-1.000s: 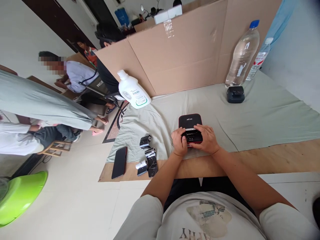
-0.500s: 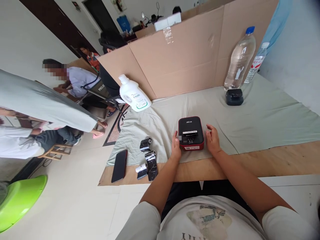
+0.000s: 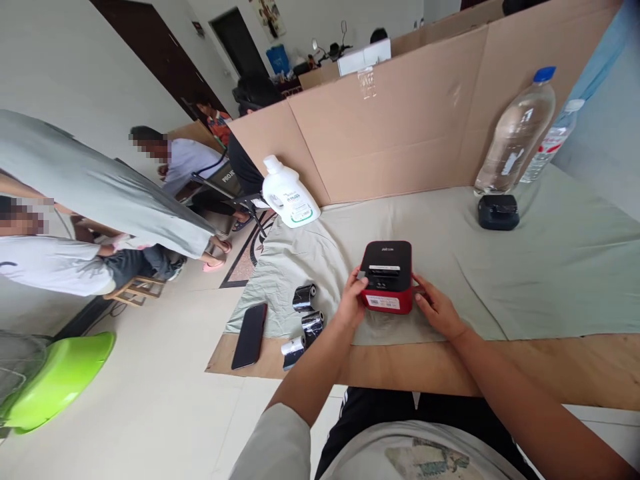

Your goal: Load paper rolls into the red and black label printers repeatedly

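Observation:
A small red-and-black label printer [image 3: 387, 267] is between my two hands, with a slot in its top and a white sticker on the red side facing me. My left hand [image 3: 353, 297] grips its left side, the thumb bent over the top edge. On the opposite side my right hand [image 3: 437, 307] presses against the red wall, its far fingers partly hidden behind the printer. Whether its base is off the cloth I cannot tell. Left of my left forearm lie a black roll [image 3: 304, 298], another dark roll [image 3: 313, 323] and a white-cored roll [image 3: 293, 347], partly covered by the forearm.
A phone [image 3: 249, 335] lies near the wooden front edge. At the back stand a white jug [image 3: 293, 193], a large water bottle [image 3: 517, 133], a smaller bottle [image 3: 553, 143] and a black device [image 3: 499, 212]. A cardboard partition [image 3: 395, 140] closes the back. Several people sit beyond, to the left.
My hands have closed in from beside the printer to grip both its sides. More of its red near side now shows. The camera view has shifted.

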Demonstrator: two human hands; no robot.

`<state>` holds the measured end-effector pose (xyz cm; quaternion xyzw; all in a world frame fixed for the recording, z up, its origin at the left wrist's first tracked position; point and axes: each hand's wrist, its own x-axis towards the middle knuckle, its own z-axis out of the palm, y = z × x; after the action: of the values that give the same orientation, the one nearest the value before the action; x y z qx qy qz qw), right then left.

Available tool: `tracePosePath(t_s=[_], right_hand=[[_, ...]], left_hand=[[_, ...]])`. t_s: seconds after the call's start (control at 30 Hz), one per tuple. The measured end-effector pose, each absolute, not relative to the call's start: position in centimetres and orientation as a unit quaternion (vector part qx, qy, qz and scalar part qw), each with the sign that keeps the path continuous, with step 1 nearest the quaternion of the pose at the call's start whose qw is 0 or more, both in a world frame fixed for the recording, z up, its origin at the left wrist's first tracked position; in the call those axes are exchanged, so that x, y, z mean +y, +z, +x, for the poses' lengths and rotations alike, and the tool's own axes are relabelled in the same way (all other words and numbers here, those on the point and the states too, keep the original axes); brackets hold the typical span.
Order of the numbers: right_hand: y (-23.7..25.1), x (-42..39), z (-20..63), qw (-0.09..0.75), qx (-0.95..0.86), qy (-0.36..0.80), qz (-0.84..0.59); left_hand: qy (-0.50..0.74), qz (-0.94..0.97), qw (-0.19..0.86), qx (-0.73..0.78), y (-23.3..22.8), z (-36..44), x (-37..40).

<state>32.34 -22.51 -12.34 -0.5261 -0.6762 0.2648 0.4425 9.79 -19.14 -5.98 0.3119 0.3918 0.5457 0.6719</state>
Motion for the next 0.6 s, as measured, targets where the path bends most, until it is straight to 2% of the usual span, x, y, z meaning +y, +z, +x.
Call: tracePosePath(t_s=[0.1, 0.33, 0.6], right_hand=[[-12.6, -22.4, 32.2, 0.411, -0.694, 0.257, -0.533], [-12.5, -22.3, 32.0, 0.404, -0.69, 0.258, -0.542], [-12.0, -22.4, 31.9, 0.395, -0.695, 0.253, -0.545]], left_hand=[[0.581, 0.226, 0.667, 0.408, -5.3, 7.5, -14.0], [0.658, 0.185, 0.534, 0.498, -2.8, 0.4, -1.3], [0.651, 0.216, 0.434, 0.584, -2.4, -5.6, 3.0]])
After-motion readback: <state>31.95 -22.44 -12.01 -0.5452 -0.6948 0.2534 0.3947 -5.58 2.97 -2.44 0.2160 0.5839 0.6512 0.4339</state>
